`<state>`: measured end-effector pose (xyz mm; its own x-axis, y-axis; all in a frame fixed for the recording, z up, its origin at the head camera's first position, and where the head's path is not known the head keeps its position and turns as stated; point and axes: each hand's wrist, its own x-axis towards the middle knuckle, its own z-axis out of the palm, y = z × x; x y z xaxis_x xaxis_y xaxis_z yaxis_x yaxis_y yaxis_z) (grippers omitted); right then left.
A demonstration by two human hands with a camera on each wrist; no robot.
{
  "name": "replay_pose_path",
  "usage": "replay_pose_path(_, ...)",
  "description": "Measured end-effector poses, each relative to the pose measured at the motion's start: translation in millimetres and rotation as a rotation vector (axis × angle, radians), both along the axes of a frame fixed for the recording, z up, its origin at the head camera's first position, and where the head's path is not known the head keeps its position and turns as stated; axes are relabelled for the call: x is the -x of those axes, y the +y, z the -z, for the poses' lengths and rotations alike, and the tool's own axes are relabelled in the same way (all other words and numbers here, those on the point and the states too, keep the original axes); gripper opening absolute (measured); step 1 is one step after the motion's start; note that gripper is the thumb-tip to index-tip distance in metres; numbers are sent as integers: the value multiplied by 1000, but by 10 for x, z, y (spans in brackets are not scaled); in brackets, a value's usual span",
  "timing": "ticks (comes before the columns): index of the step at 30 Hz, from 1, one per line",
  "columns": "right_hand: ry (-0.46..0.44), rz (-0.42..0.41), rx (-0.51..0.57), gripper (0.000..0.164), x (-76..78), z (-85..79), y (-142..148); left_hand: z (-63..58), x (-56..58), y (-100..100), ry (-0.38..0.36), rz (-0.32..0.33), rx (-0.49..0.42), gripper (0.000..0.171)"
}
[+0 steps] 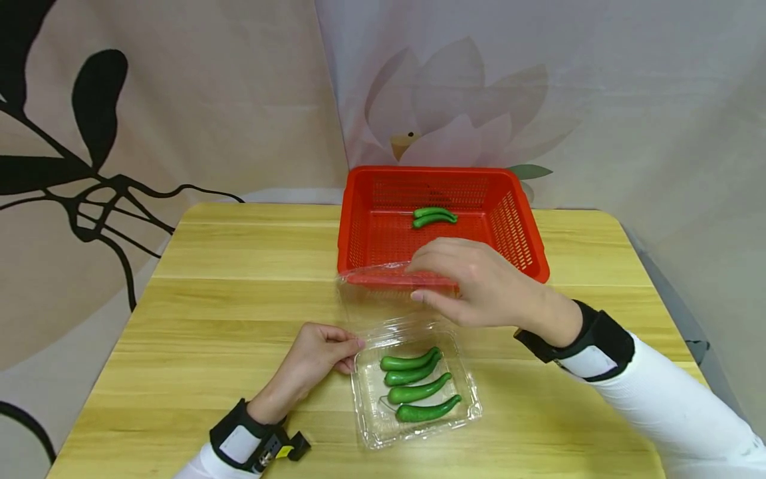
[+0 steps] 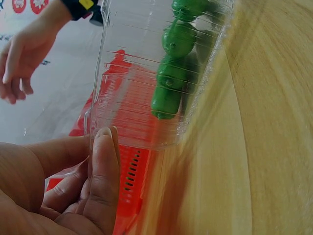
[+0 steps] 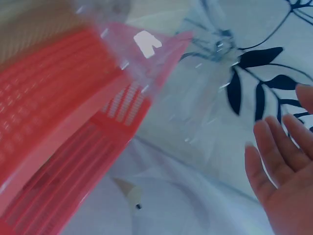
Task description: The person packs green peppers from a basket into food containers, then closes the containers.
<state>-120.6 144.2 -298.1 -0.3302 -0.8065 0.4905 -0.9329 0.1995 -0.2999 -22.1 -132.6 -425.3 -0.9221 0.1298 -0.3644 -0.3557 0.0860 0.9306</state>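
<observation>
A clear plastic clamshell box (image 1: 374, 439) rests on the table with its lid (image 1: 365, 303) raised at the far side. Several green chili peppers (image 1: 426, 410) lie side by side in its base; in the left wrist view these peppers (image 2: 168, 98) show through the clear wall. My left hand (image 1: 314, 356) pinches the box's left rim near the hinge between thumb and fingers. Over the lid is my right hand (image 1: 475, 279), its fingers loosely extended with nothing held. The right wrist view has that hand (image 3: 288, 171) apart from the blurred plastic.
Behind the box stands a red perforated basket (image 1: 517, 233), its near rim close to the raised lid. Two more green peppers (image 1: 435, 217) lie in it. The wooden table (image 1: 239, 279) ends at a patterned cloth backdrop (image 1: 251, 100).
</observation>
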Motion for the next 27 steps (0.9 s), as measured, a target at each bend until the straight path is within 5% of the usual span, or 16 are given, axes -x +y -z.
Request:
replay_pose_path(14, -61, 237, 18, 23, 724, 13, 1, 8, -7, 4, 4, -6, -1, 17)
replay_pose_path(27, -172, 432, -278, 33, 1148, -12, -40, 20, -6, 13, 3, -9, -3, 16)
